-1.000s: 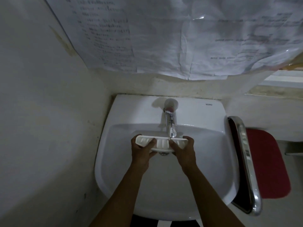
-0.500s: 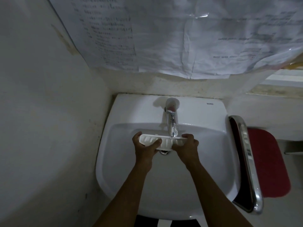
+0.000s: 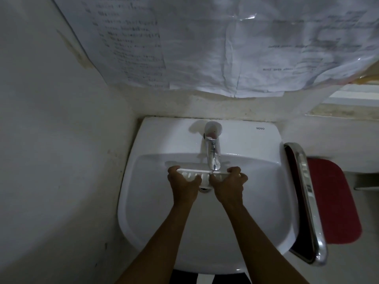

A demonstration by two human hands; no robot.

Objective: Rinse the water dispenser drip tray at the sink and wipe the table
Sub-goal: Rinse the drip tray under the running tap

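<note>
Forearms stretch forward; my left hand (image 3: 183,187) and right hand (image 3: 228,186) each grip an end of the white slotted plastic drip tray (image 3: 194,173) between them, chrome tap (image 3: 213,156) just beyond.

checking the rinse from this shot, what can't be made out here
Head view only.
Water: too dim to tell if any runs from the faucet.
The drain: mostly hidden behind the drip tray.
Tray ends: wrapped by the left hand and right hand.
Print on the wall papers: too blurred to read, tops cut by the upper edge.
</note>
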